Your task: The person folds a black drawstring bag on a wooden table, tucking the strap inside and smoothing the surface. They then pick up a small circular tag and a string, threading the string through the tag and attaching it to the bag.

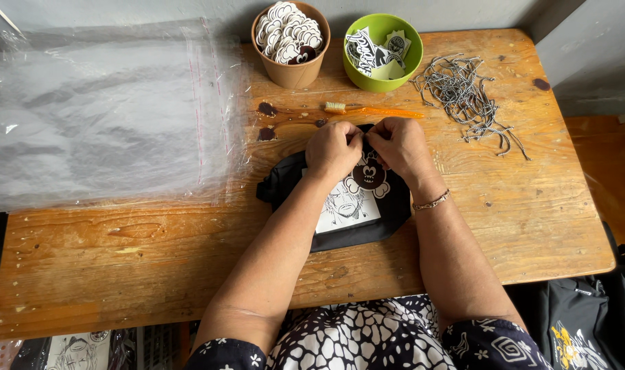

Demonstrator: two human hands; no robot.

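A folded black garment (pixel 388 212) with a white printed drawing lies on the wooden table (pixel 155 260) in front of me. My left hand (pixel 333 149) and my right hand (pixel 399 144) meet at its far edge, fingers pinched together over something small that the fingers hide. A round dark tag with a white cartoon face (pixel 369 175) lies on the garment just under my right hand. A bracelet circles my right wrist.
A stack of clear plastic bags (pixel 107 109) covers the table's left. At the back stand a brown cup of round tags (pixel 290 42) and a green bowl of printed cards (pixel 382 51). An orange toothbrush (pixel 367 109) and a pile of black-and-white cords (pixel 467 96) lie nearby.
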